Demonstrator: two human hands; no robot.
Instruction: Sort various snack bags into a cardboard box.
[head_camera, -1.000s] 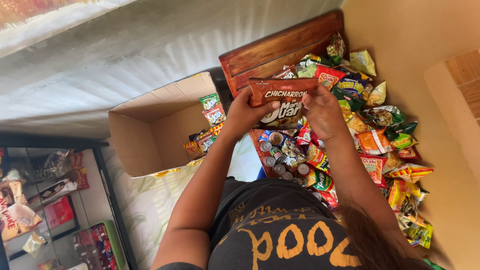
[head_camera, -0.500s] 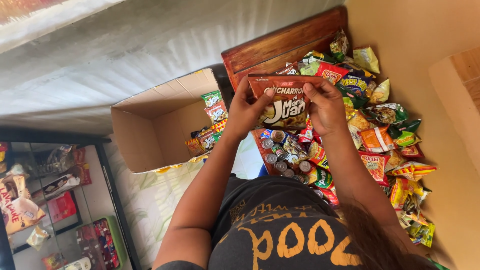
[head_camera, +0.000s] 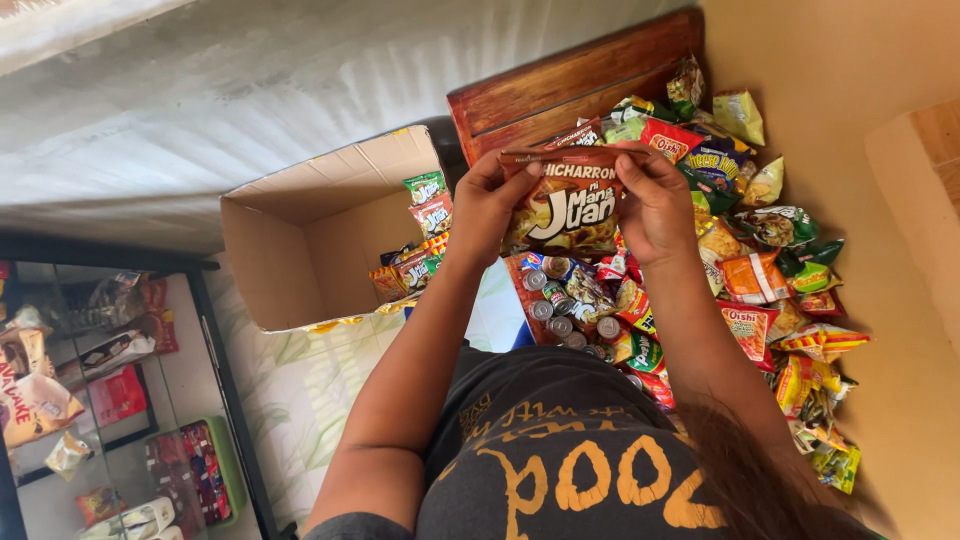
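Both hands up at frame centre, pinching the top edge of a red-brown snack bag (head_camera: 565, 205): left hand (head_camera: 492, 205) grips its left corner, right hand (head_camera: 655, 205) its right corner. Bag hangs upright above a heap of snack packets (head_camera: 760, 270) and small cans (head_camera: 560, 315). Open cardboard box (head_camera: 300, 235) centre-left, few packets inside
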